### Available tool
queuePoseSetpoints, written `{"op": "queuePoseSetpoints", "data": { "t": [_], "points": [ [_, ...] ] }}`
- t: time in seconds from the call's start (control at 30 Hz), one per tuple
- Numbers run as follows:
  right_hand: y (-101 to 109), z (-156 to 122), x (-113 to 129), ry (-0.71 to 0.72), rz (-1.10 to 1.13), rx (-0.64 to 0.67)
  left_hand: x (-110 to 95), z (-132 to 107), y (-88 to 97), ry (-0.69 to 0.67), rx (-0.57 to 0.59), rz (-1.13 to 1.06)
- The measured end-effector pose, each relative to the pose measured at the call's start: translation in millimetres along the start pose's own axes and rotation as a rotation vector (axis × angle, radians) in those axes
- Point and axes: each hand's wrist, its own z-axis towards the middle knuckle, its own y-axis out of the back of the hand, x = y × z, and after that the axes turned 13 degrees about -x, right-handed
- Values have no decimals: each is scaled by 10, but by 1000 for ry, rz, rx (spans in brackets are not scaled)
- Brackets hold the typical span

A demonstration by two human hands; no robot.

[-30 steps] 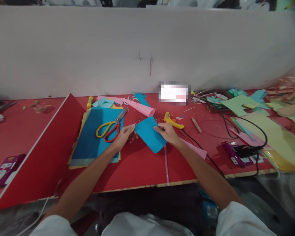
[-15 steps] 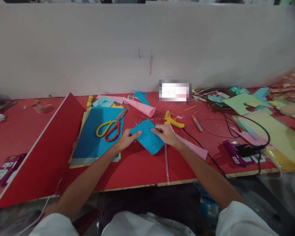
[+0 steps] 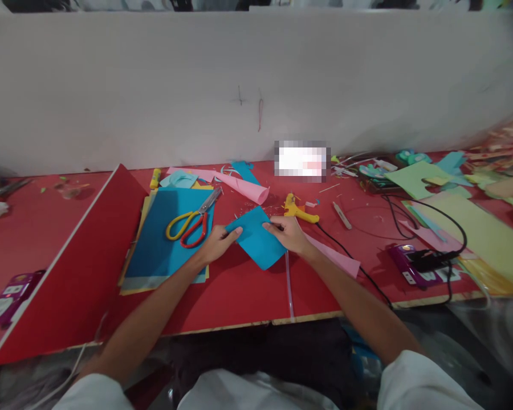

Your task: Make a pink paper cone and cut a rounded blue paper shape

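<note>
Between both hands, over the red table (image 3: pixel 243 304), is a blue square of paper (image 3: pixel 259 242), one corner pointing toward me. My left hand (image 3: pixel 219 241) pinches its left corner, thumb on top. At its upper right edge, my right hand (image 3: pixel 288 232) grips the sheet with the thumb on top; the other fingers are partly hidden. Large scissors (image 3: pixel 194 219) with one yellow and one red handle lie on a stack of blue sheets (image 3: pixel 154 250) left of my hands. Just beyond my right hand rests a yellow glue gun (image 3: pixel 300 210).
A red upright board (image 3: pixel 72 273) stands at left. Rolled pink paper (image 3: pixel 250 189) lies behind the hands. Right of them are a cutter knife (image 3: pixel 342 215), a purple power socket box (image 3: pixel 414 267) with black cables, and green paper sheets (image 3: pixel 423 179). A white wall (image 3: pixel 154 85) closes the back.
The hands keep hold of the blue paper, almost unmoved. My left thumb has slid slightly left toward the paper's corner. The whole view has shifted a little.
</note>
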Motion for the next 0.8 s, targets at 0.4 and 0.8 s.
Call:
{"op": "queuePoseSetpoints", "data": {
  "t": [0.4,0.8],
  "points": [
    [21,-14,32,-68,96,32,-82,-68,-62,-83,103,-26],
    [-100,-86,21,-92,140,-91,-120,-144,-175,-58,74,-97]
  ]
}}
